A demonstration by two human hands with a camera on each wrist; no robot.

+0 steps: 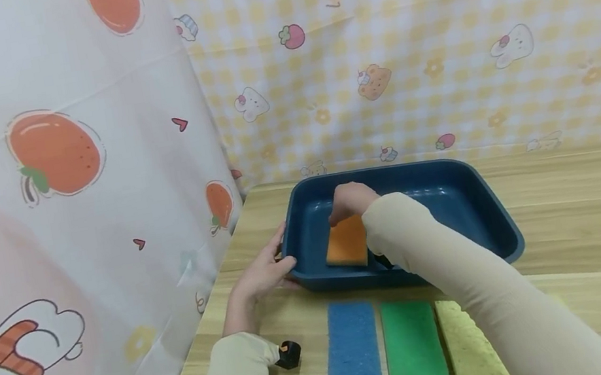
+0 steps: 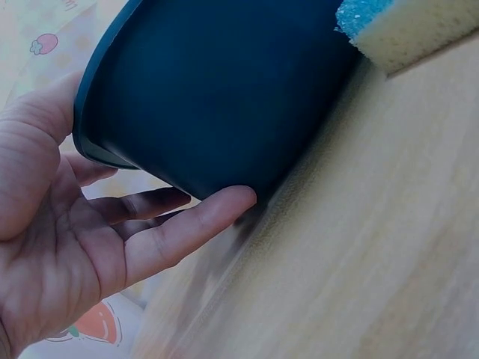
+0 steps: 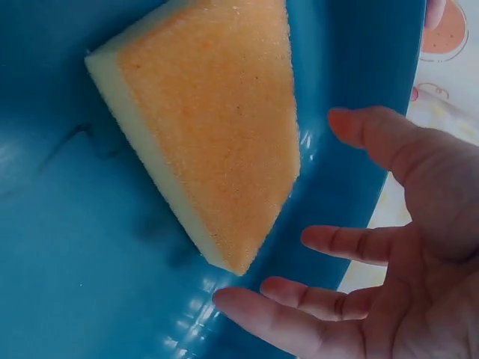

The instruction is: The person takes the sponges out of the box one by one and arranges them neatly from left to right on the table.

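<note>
A dark blue rectangular basin (image 1: 495, 208) stands on the wooden table. Inside it, toward its left end, an orange-topped sponge (image 1: 346, 247) with a pale yellow body lies flat. My left hand (image 1: 260, 275) grips the basin's near left corner, thumb at the rim and fingers along the outer wall, as the left wrist view shows too. Reaching into the basin, my right hand (image 1: 351, 199) is at the far end of the orange sponge. In the right wrist view its fingers (image 3: 277, 321) are spread and relaxed beside the sponge, with a gap between them and it.
In front of the basin lie a blue sponge (image 1: 351, 348), a green sponge (image 1: 415, 347) and a yellow sponge (image 1: 470, 348), the last partly covered by my right sleeve (image 1: 471, 278). Patterned cloth (image 1: 420, 48) hangs behind the table and along its left side.
</note>
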